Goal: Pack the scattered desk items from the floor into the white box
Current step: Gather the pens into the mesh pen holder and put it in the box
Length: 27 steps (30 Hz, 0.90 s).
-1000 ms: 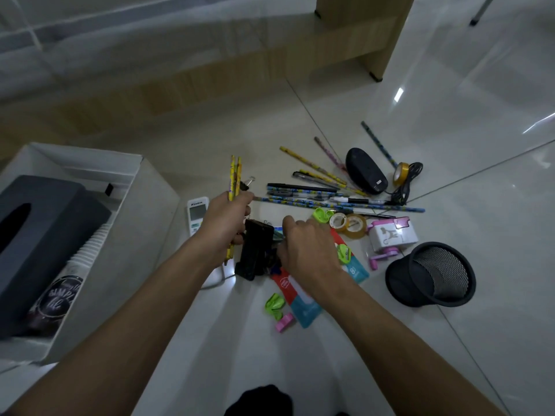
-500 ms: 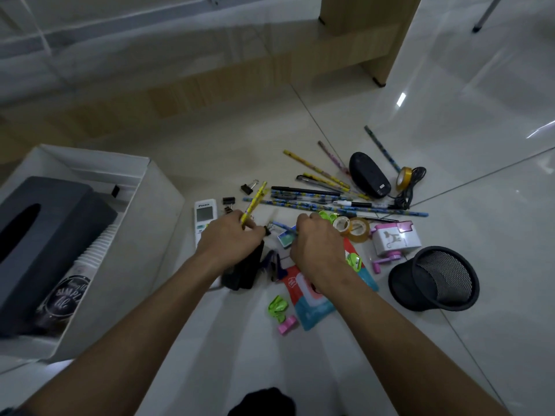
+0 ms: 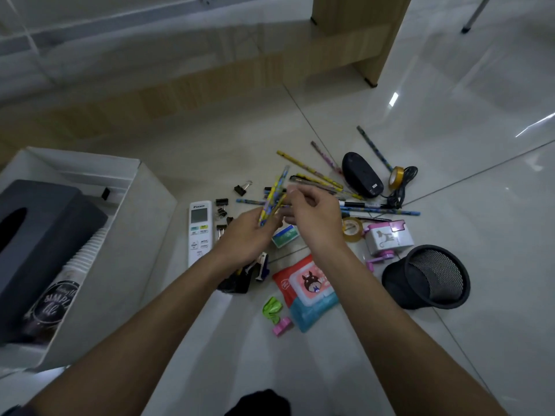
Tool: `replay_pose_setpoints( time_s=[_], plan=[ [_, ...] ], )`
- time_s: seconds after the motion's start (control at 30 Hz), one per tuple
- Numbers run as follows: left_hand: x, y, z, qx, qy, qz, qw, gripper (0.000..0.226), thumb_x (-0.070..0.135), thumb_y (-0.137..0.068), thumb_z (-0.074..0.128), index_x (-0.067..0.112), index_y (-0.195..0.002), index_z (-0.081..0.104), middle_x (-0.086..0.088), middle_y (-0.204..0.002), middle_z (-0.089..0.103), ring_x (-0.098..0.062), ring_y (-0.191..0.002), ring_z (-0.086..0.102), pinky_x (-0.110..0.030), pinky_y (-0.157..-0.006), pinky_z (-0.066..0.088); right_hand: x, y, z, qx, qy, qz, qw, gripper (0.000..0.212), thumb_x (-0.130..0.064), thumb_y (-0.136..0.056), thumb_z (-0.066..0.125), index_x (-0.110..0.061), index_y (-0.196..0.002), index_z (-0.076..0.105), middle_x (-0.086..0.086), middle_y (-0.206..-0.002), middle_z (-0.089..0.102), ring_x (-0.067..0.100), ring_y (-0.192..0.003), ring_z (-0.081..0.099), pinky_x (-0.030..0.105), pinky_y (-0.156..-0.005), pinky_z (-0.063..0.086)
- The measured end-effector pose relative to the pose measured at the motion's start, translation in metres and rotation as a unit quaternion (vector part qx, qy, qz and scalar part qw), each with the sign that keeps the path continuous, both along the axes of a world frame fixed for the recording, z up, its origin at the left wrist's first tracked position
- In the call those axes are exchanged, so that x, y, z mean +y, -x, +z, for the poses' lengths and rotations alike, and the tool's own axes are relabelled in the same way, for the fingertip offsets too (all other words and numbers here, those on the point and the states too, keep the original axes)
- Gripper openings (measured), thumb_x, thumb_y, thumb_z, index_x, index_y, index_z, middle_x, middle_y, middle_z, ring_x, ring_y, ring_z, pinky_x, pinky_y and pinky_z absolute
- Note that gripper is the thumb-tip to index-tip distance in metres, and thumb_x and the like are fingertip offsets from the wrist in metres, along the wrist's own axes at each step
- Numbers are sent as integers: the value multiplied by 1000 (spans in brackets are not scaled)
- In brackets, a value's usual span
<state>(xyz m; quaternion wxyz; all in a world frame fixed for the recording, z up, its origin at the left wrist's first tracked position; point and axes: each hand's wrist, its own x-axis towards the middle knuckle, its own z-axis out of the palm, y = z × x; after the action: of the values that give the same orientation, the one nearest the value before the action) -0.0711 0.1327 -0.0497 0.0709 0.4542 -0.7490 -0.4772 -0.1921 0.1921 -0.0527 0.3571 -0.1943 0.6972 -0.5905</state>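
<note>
My left hand [image 3: 249, 235] grips a bunch of yellow and blue pencils [image 3: 274, 196], tips pointing up and away. My right hand [image 3: 312, 217] is beside it, fingertips pinching at the same bunch. The white box [image 3: 144, 205] stands open at the left, holding a grey tissue case [image 3: 39, 235] and a stack of cups [image 3: 66, 286]. On the floor lie more pencils and pens [image 3: 375, 210], a white remote [image 3: 199, 232], binder clips [image 3: 222, 205], a black mouse [image 3: 362, 175], tape rolls [image 3: 353, 229], a wipes pack [image 3: 309, 289] and a black mesh cup [image 3: 429, 277] on its side.
A wooden desk leg [image 3: 372, 37] stands at the back right. A black stapler-like tool [image 3: 237, 280] lies under my left wrist. Green and pink clips [image 3: 276, 313] sit near the wipes pack, and a pink-white sharpener [image 3: 387, 238] next to the mesh cup.
Both hands lifted off the floor items. The pencil bunch in my left hand tilted and rose, and my right hand came over to meet it. The wipes pack is now uncovered.
</note>
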Motion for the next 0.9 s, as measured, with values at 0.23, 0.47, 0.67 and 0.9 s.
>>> replay_pose_setpoints(
  time_s=[0.23,0.47,0.67,0.9],
  plan=[
    [-10,-5,1,59,-187,194,961,18,31,-102,51,17,-103,63,-1,-81,57,-10,-48,37,-20,-40,32,-1,32,-39,450,-235,232,830,29,-19,-95,61,-13,-123,66,10,-121,63,29,-114,56,42,-95,49],
    [-17,-5,2,76,-217,222,948,32,38,-106,37,17,-102,61,2,-75,45,-9,-45,30,-20,-39,28,-16,30,-49,570,-259,294,722,22,-23,-99,55,-17,-120,60,8,-123,58,28,-116,48,45,-98,37],
    [-14,1,2,105,-192,254,942,28,40,-102,45,17,-112,58,1,-86,49,-9,-50,34,-23,-43,32,-15,19,-36,353,-104,116,923,10,-23,-103,51,-15,-103,57,2,-98,64,25,-93,61,49,-87,48],
    [-6,24,10,136,-123,228,956,35,46,-101,46,17,-94,65,1,-80,66,-16,-76,64,-36,-72,52,10,-36,-2,65,14,83,994,11,-16,-94,63,-18,-93,74,-3,-89,75,14,-81,72,38,-73,61]
  ],
)
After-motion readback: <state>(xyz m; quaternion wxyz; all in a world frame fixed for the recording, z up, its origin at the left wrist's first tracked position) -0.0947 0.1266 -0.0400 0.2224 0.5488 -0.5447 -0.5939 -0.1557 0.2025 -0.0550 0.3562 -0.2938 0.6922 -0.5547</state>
